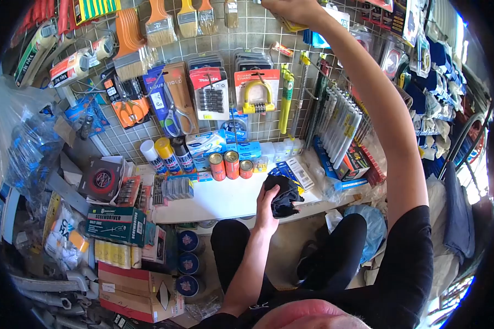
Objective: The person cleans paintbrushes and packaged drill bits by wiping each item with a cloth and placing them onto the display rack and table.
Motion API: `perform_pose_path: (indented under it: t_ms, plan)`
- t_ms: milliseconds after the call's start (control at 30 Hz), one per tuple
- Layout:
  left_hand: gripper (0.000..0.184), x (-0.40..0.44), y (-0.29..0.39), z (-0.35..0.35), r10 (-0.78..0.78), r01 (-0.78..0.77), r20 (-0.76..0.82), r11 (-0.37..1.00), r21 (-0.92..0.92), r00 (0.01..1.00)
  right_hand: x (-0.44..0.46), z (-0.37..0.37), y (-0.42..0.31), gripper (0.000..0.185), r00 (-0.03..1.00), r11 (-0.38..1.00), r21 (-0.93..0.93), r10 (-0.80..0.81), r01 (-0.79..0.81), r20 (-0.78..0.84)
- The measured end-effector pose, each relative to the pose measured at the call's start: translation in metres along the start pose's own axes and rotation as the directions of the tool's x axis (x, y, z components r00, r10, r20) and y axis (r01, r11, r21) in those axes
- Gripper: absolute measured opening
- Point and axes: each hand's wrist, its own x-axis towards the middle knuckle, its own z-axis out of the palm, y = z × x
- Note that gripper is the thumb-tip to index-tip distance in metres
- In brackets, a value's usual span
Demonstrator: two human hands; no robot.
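Note:
My left hand [268,204] is closed around a crumpled black cloth [282,196], held above the front edge of the white shelf [219,200]. My right arm stretches up to the top of the wire grid, where my right hand [293,11] is at the upper edge of the view, beside hanging packets [315,38] in blue and yellow. Its fingers are partly cut off and what they touch is hard to make out. Right behind the black cloth, flat blue and white packs [297,174] lie on the shelf. Three orange-red cans [231,165] stand to their left.
Paint brushes [160,30], scissors [130,109] and a yellow lock [258,97] hang on the wire grid. Spray cans [167,155] stand at the shelf's back. Stacked boxes [115,223] fill the left; silvery tubes [340,129] and hanging gloves [436,82] are at the right.

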Motion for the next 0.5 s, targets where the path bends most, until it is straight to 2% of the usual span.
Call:
perform_pose_path:
  t_ms: [67, 100, 133, 167, 200, 267, 300, 433, 500]
  plan:
    - [0.045, 0.001, -0.002, -0.001, -0.003, 0.003, -0.004, 1.000, -0.004, 1.000, 0.002, 0.001, 0.007, 0.037, 0.971, 0.963, 0.245, 0.052, -0.110, 0.233]
    - [0.044, 0.001, -0.002, -0.002, -0.016, 0.016, 0.017, 1.000, -0.006, 1.000, 0.005, 0.005, 0.013, 0.037, 0.970, 0.964, 0.242, 0.049, -0.108, 0.240]
    - [0.043, 0.001, -0.003, -0.002, -0.028, 0.028, 0.035, 1.000, -0.008, 0.999, 0.010, 0.012, 0.023, 0.033, 0.909, 0.755, 0.587, 0.030, -0.293, 0.416]
    - [0.043, 0.000, -0.002, -0.002, -0.026, 0.026, 0.029, 1.000, -0.015, 0.999, 0.012, 0.015, 0.026, 0.028, 0.828, 0.400, 0.775, -0.066, -0.489, 0.556]
    - [0.042, -0.001, -0.001, 0.000, -0.022, 0.022, 0.034, 1.000, -0.003, 0.999, 0.016, 0.018, 0.029, 0.028, 0.824, 0.401, 0.772, -0.069, -0.493, 0.562]
    - [0.041, -0.002, 0.000, 0.001, -0.017, 0.017, 0.037, 1.000, 0.004, 0.999, 0.020, 0.014, 0.025, 0.022, 0.735, 0.130, 0.744, -0.118, -0.655, 0.668]
    - [0.041, -0.002, 0.001, 0.000, -0.021, 0.020, 0.031, 0.999, 0.042, 0.999, 0.013, 0.006, 0.010, 0.023, 0.778, 0.242, 0.748, 0.050, -0.618, 0.626]
    - [0.040, -0.003, 0.002, 0.004, -0.002, 0.001, 0.010, 0.998, 0.061, 1.000, 0.022, 0.011, 0.019, 0.022, 0.792, 0.206, 0.773, 0.015, -0.600, 0.611]
    - [0.041, -0.002, 0.001, 0.002, -0.004, 0.003, 0.011, 0.998, 0.065, 1.000, 0.020, 0.004, 0.012, 0.022, 0.798, 0.322, 0.750, 0.030, -0.577, 0.601]
